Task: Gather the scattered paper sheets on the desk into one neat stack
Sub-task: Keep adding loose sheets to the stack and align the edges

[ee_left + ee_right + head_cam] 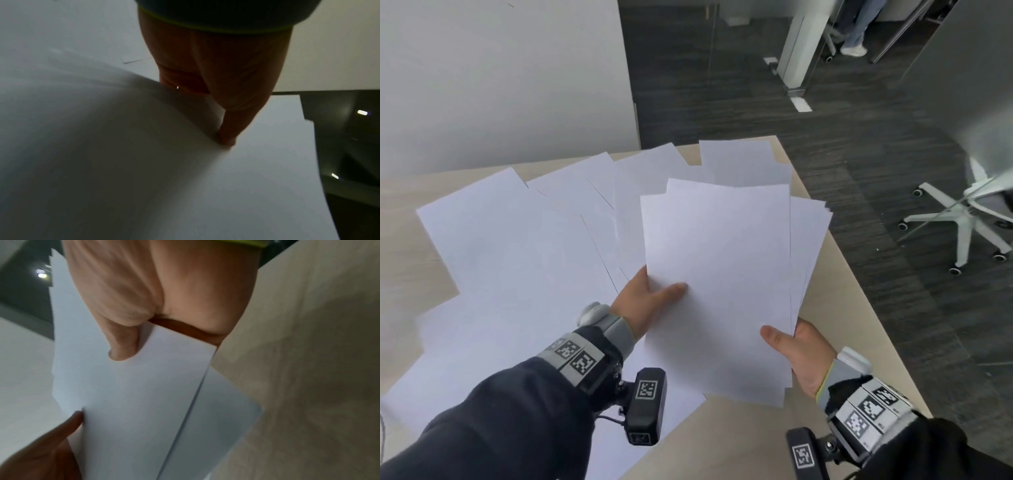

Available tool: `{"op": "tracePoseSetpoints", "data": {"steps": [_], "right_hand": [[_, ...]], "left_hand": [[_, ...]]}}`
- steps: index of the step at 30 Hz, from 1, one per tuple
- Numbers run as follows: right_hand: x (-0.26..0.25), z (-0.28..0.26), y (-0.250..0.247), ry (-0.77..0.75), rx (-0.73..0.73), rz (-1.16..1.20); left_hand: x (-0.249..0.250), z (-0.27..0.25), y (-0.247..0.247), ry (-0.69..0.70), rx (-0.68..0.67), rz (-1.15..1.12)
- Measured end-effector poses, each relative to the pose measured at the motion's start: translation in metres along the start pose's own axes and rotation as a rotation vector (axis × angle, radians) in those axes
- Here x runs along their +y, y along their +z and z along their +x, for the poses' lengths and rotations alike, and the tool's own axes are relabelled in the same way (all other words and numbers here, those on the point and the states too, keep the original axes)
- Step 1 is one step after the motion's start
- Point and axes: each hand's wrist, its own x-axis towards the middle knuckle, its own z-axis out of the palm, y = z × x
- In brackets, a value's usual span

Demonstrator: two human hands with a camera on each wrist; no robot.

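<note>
A loose bundle of white paper sheets [717,274] is held above the desk's right side, its edges fanned out on the right. My right hand [796,356] pinches the bundle's lower right corner, thumb on top [123,344], fingers hidden beneath. My left hand [650,301] pinches the left edge of the top sheet [205,186], thumb on top, fingers hidden under the paper. Several more white sheets [517,260] lie scattered and overlapping across the beige desk [859,308] to the left and behind.
The desk's right edge runs diagonally close to my right hand, with dark carpet [756,102] beyond. A white office chair base [962,226] stands on the floor at right. A white wall [500,75] backs the desk at left.
</note>
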Motion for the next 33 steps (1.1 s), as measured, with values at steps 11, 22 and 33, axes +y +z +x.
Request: {"op": "tracePoseSetpoints", "data": {"steps": [11, 22, 33], "right_hand": [[-0.022, 0.002, 0.006, -0.17, 0.125, -0.157], [-0.003, 0.005, 0.014, -0.137, 0.04, -0.17], [0.008, 0.007, 0.001, 0.014, 0.097, -0.287]], "left_hand": [[0.033, -0.038, -0.003, 0.254, 0.086, -0.043], [-0.001, -0.038, -0.004, 0.104, 0.058, 0.166], [-0.001, -0.033, 0.006, 0.066, 0.058, 0.375]]}}
